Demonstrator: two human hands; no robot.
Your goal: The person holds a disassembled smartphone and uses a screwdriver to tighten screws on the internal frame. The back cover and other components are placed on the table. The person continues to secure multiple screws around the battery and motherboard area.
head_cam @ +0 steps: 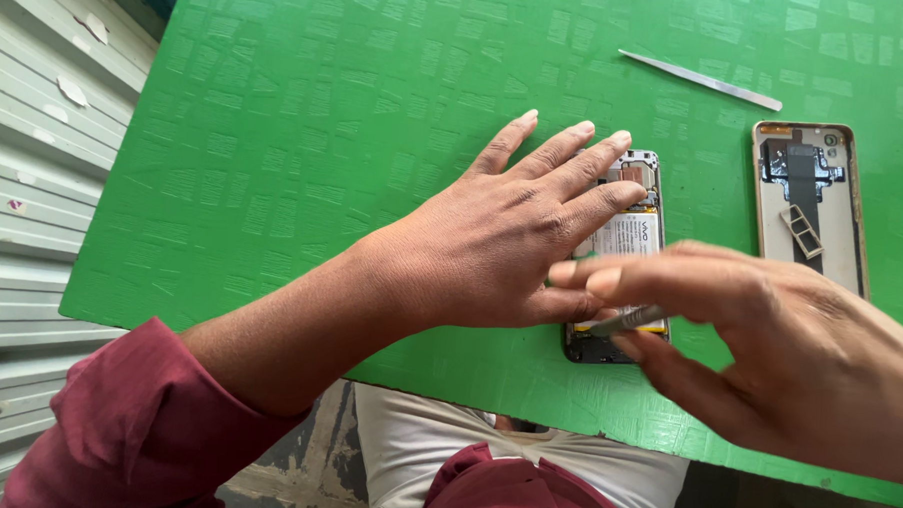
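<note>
An opened smartphone point(627, 233) lies face down on the green table point(306, 129), its battery and circuit boards exposed. My left hand point(502, 236) lies flat across its left side, fingers spread, holding it down. My right hand point(768, 345) hovers over the phone's lower end, pinching a thin metal tool point(629, 320) between thumb and fingers. The tool's tip is near the phone's bottom edge.
The phone's removed back cover point(809, 201) lies inner side up to the right, with a small SIM tray on it. Metal tweezers point(700, 79) lie at the far right of the table. A corrugated metal shutter point(34, 169) stands to the left.
</note>
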